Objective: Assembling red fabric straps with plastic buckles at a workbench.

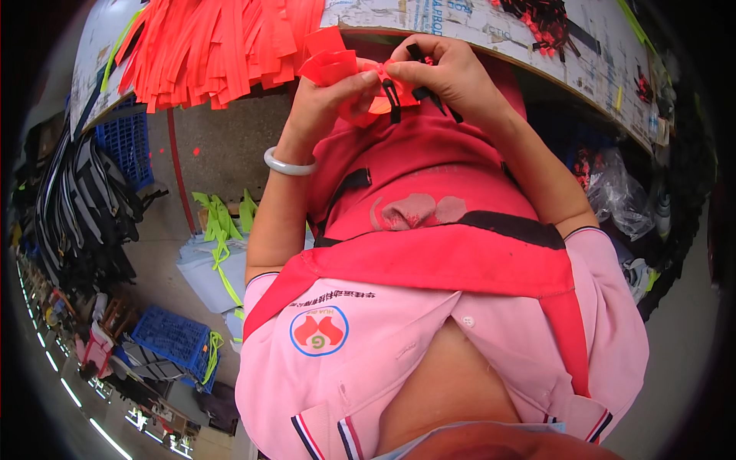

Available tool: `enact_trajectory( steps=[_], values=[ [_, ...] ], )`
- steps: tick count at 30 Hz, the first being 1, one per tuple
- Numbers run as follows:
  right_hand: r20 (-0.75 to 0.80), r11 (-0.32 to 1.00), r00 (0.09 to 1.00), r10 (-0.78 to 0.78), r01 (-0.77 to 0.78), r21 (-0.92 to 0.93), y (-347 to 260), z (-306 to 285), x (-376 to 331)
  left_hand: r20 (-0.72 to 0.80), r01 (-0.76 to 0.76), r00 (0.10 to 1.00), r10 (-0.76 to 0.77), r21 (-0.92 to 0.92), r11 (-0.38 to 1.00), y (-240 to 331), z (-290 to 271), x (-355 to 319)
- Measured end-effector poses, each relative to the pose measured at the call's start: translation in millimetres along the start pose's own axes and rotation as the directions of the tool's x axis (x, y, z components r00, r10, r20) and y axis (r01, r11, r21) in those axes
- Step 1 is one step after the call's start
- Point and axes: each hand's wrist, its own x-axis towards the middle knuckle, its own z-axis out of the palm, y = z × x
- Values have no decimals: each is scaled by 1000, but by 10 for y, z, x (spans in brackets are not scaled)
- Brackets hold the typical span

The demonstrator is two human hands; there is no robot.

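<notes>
My left hand (331, 96) is closed on a bright red-orange fabric strip (330, 66), whose folded end sticks up above the fingers. A white bangle (288, 162) circles that wrist. My right hand (447, 75) pinches close beside it, fingertips almost meeting the left ones, and has short black cord pieces (426, 93) in its grip. Another black loop (392, 101) dangles between both hands, below the fingertips. Exactly how cord and strip are joined is hidden by the fingers. Both hands are held over my red apron (429, 153), at the table's near edge.
A thick heap of red-orange strips (218, 54) hangs over the edge of the white-covered table (475, 23) at left. Small black and red pieces (543, 27) lie at right. Blue crates (172, 337), dark straps (73, 199) and a clear plastic bag (617, 195) are around me.
</notes>
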Motion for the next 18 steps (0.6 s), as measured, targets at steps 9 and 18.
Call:
enact_trajectory(
  steps=[9,18],
  values=[
    [-158,984,972,-175,178,2,108,148,-14,-114,-138,983,147,86,987,-107,93,-15],
    [-28,893,911,-412,397,-211,-60,97,-20,-69,-312,940,335,227,922,-106,110,-21]
  ],
)
